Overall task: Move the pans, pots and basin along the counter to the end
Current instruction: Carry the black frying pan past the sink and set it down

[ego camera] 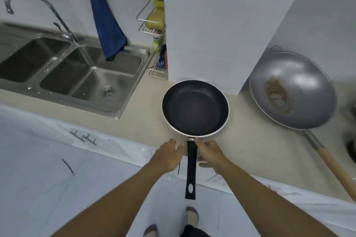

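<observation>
A black non-stick frying pan (195, 107) with a pale rim sits on the beige counter (142, 121), and its long black handle (191, 167) sticks out over the front edge toward me. My left hand (169, 155) and my right hand (211, 155) lie on either side of the handle's base, fingers reaching toward the pan's rim. Neither hand is wrapped around the handle. To the right, a large grey wok (292, 90) with brown residue inside and a wooden handle (337, 171) rests on the counter.
A steel double sink (77, 75) with a curved faucet (38, 4) lies to the left. A blue towel (105, 17) hangs on the wall beside a wire rack (154, 25) of bottles. A white tiled column (208, 25) stands behind the pan. A stove burner (351, 146) shows at the right edge.
</observation>
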Available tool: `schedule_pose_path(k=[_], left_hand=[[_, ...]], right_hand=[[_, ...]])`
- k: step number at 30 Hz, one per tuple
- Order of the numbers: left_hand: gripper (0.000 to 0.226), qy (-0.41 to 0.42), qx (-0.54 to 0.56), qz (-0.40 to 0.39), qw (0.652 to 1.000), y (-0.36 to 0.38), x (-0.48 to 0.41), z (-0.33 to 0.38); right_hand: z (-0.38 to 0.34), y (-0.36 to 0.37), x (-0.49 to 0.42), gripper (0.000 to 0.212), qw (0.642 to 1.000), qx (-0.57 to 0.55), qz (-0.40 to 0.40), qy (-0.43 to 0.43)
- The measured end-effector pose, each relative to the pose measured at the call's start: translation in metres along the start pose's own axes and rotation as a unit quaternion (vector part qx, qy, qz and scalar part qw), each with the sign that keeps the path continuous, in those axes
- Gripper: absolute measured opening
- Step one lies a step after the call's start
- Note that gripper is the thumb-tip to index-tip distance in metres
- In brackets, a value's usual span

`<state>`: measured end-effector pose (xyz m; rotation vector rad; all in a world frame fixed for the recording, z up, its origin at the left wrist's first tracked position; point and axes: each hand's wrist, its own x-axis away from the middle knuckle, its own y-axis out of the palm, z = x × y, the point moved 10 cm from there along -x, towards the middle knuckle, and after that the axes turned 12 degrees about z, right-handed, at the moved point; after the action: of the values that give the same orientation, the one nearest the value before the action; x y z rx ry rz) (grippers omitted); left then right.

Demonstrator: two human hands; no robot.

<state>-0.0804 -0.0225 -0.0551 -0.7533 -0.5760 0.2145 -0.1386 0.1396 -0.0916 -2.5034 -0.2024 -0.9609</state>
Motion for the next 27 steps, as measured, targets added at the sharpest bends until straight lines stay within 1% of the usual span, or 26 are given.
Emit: schedule_pose_path(k=[3, 5, 10, 12, 15, 18, 22, 25, 27], left_hand=[[0.06, -0.056, 0.009, -0.014, 0.998, 0.023, 0.005, -0.017], [0.056, -0.084, 0.057, -0.026, 0.995, 0.038, 0.01, -0.027], [0.057, -0.128, 0.138, -0.054, 0.981, 0.074, 0.026, -0.034], [0.053, -0.131, 0.147, -0.058, 0.979, 0.084, 0.032, -0.032], [0.049, -0.107, 0.14, -0.058, 0.983, 0.095, 0.036, -0.026], [0.044, -0.096, 0.13, -0.021, 0.987, 0.095, 0.041, -0.024], [0.038, -0.061, 0.06, 0.075, 0.994, 0.072, 0.045, -0.023], [0.035, -0.031, 0.019, 0.124, 0.992, 0.051, 0.046, -0.024], [0.035, -0.027, 0.004, 0.135, 0.99, 0.039, 0.044, -0.027]], right_hand=[[0.002, 0.016, -0.007, 0.045, 0.998, -0.027, -0.037, 0.035], [0.001, 0.026, -0.013, 0.04, 0.997, -0.042, -0.049, 0.042], [-0.002, 0.043, -0.026, 0.032, 0.999, -0.023, -0.039, 0.03], [-0.001, 0.048, -0.03, 0.027, 0.999, -0.029, -0.028, 0.031], [0.0, 0.05, -0.034, 0.023, 0.999, -0.034, -0.008, 0.036], [-0.005, 0.051, -0.034, 0.017, 1.0, 0.009, -0.006, 0.01], [-0.015, 0.057, -0.029, 0.017, 0.999, 0.05, -0.012, -0.016], [-0.023, 0.066, -0.022, 0.016, 0.998, 0.048, -0.024, -0.021], [-0.031, 0.071, -0.017, 0.014, 0.999, 0.042, -0.022, -0.024]])
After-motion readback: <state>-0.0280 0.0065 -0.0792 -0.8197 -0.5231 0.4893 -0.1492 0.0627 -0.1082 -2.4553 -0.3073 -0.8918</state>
